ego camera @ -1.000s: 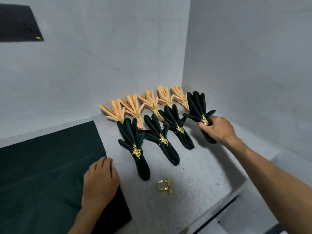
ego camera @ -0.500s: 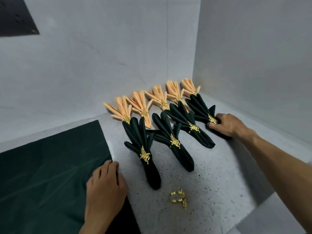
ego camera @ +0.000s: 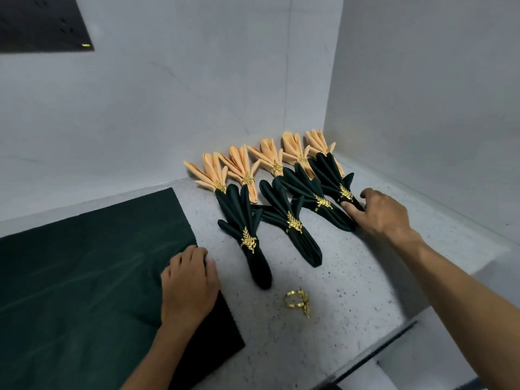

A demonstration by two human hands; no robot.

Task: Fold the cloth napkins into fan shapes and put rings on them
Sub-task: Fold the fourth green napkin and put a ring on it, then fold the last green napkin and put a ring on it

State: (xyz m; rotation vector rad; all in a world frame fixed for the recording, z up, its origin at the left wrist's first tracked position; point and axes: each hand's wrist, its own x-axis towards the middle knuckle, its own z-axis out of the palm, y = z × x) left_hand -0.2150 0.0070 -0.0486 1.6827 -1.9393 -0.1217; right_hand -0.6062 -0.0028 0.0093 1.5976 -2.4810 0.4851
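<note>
Two hands at work among ringed fan napkins on a speckled counter (ego camera: 351, 277).
Right hand (ego camera: 380, 213) touches the tail of the far-right green fan napkin (ego camera: 330, 178), fingers relaxed; its fan points to the corner, tail toward the person. Left hand (ego camera: 188, 285) presses flat on the unfolded green cloth (ego camera: 84, 277). Loose gold ring (ego camera: 297, 301) lies between them; no writing shows.

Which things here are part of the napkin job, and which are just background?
Job: flat green cloth under left hand; loose gold ring; four ringed green fans; five peach fans; right hand touching the far-right fan.
Background: dark wall panel; countertop.
</note>
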